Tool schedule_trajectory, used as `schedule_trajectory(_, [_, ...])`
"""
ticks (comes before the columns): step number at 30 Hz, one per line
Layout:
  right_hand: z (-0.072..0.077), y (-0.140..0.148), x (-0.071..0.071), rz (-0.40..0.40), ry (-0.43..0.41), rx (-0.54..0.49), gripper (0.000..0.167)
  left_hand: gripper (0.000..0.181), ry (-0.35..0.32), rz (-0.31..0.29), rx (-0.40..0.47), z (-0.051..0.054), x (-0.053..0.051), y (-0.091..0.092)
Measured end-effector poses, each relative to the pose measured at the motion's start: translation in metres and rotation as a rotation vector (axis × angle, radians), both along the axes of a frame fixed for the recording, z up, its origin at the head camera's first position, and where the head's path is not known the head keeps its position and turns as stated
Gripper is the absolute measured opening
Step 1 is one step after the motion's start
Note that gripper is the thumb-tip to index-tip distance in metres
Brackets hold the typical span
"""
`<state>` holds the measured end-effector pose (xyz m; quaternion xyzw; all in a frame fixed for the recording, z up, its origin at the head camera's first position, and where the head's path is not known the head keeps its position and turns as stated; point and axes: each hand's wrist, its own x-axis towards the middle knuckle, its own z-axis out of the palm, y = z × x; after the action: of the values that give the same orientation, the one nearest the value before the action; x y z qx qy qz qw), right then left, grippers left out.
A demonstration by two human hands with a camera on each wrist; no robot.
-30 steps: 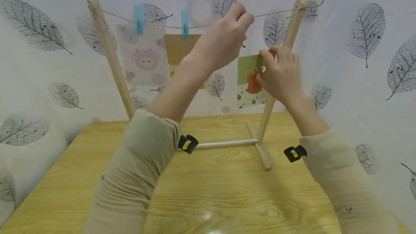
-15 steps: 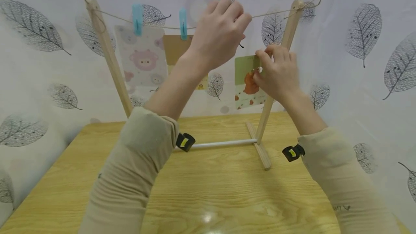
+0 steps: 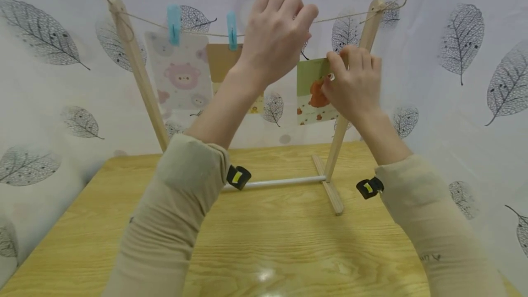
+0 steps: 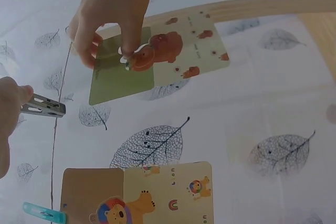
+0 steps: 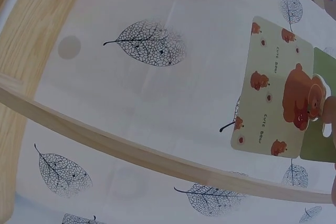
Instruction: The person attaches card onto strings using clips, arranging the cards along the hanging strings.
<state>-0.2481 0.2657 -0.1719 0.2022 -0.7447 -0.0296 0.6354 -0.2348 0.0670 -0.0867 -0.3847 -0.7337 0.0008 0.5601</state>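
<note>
My left hand is up at the twine line, fingers curled. In the left wrist view it pinches a grey clothespin, whose tip overlaps the twine; whether it clamps the twine I cannot tell. Lower and to the right, my right hand pinches a green and cream bear card between thumb and fingers, just below the line. The card hangs slightly tilted, apart from the clothespin. Two blue clothespins, one at the left and another nearer my left hand, sit on the twine.
A pink bear card and a brown and cream lion card hang from the blue pins. Wooden posts stand at left and right, a white rod low between them, on a wood-grain table. Behind hangs leaf-print cloth.
My right hand has raised the bear card a little toward the twine. My left hand has shifted slightly up and left, still at the line.
</note>
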Motion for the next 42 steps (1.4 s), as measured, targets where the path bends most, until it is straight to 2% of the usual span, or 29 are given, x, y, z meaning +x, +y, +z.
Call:
schedule_trajectory(7, [0.006, -0.001, -0.007, -0.019, 0.074, 0.025, 0.029, 0.02, -0.12, -0.085, 0.03, 0.0, -0.001, -0.002])
schedule_trajectory(10, [0.008, -0.001, -0.01, -0.025, 0.1, 0.021, 0.026, 0.019, -0.151, -0.13, 0.049, 0.001, 0.0, -0.001])
schedule_trajectory(16, [0.013, -0.002, -0.008, -0.017, 0.059, 0.031, 0.03, 0.017, -0.189, -0.2, 0.087, 0.004, -0.001, -0.001])
schedule_trajectory(23, [0.014, -0.006, -0.006, -0.028, 0.025, 0.045, 0.028, 0.015, -0.194, -0.274, 0.149, 0.007, -0.006, -0.002])
schedule_trajectory(30, [0.013, -0.007, -0.006, -0.02, 0.015, 0.057, 0.028, 0.015, -0.209, -0.268, 0.173, 0.009, -0.009, 0.0])
schedule_trajectory(42, [0.011, -0.005, -0.006, -0.029, 0.003, 0.071, 0.028, 0.017, -0.171, -0.163, 0.162, 0.009, -0.013, 0.008])
